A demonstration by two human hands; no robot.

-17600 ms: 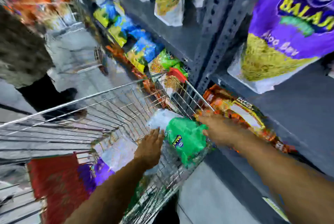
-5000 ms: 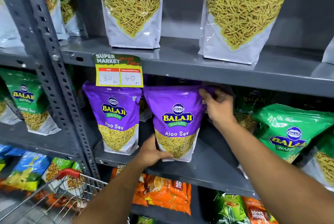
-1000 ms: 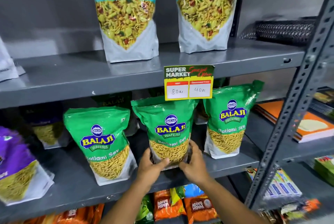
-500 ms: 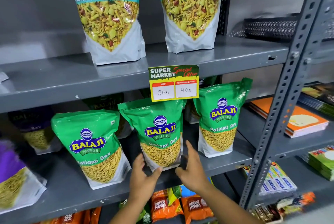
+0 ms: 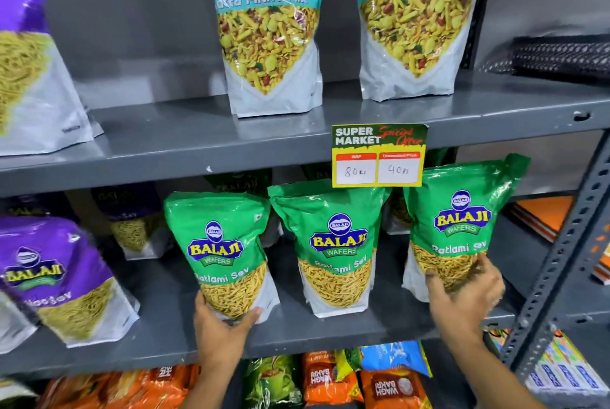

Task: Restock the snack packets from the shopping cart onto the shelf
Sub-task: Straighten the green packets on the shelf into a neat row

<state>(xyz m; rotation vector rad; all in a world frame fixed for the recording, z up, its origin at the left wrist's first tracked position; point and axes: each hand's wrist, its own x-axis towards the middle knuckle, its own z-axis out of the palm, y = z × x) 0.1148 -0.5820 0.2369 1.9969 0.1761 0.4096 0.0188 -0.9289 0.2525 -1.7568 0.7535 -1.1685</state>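
Observation:
Three green Ratlami Sev packets stand upright in a row on the grey middle shelf [image 5: 330, 331]. My left hand [image 5: 219, 326] cups the bottom of the left green packet [image 5: 218, 250]. My right hand [image 5: 468, 296] grips the lower front of the right green packet [image 5: 458, 227]. The middle green packet [image 5: 333, 243] stands free between them. More green packets show dimly behind the row. The shopping cart is out of view.
A price tag [image 5: 378, 156] hangs from the upper shelf edge. Teal Khatta Mitha packets [image 5: 267, 29] stand above, purple Aloo Sev packets [image 5: 49, 273] at left. Orange packets [image 5: 330, 382] fill the bottom shelf. A grey perforated upright [image 5: 561, 270] rises at right, with notebooks beyond.
Both hands left the middle green packet and spread apart. The left hand now holds the left packet, the right hand the right packet. The view moved closer.

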